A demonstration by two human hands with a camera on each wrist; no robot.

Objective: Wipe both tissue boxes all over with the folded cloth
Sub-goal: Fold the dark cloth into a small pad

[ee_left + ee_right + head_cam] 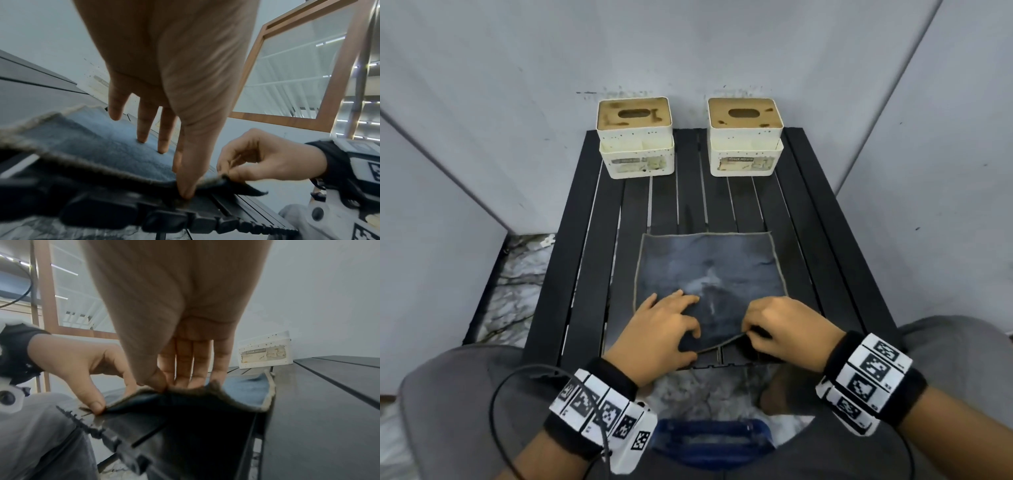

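Two cream tissue boxes with stained wooden lids stand at the back of the black slatted table (808, 222), the left box (635, 137) and the right box (745, 137). One of them, labelled "tissue holder" (265, 353), shows in the right wrist view. A dark blue-grey cloth (709, 263) lies spread flat on the near half. My left hand (681, 329) rests its fingers on the cloth (102, 146) and pinches the near edge with the thumb (185, 186). My right hand (751, 329) pinches the same edge and lifts it slightly (166, 384).
Grey wall panels close in the table at the back and on both sides. Marble floor (524, 274) shows to the left of the table. My knees in grey trousers sit against the near edge. A black cable (496, 404) loops from the left wristband.
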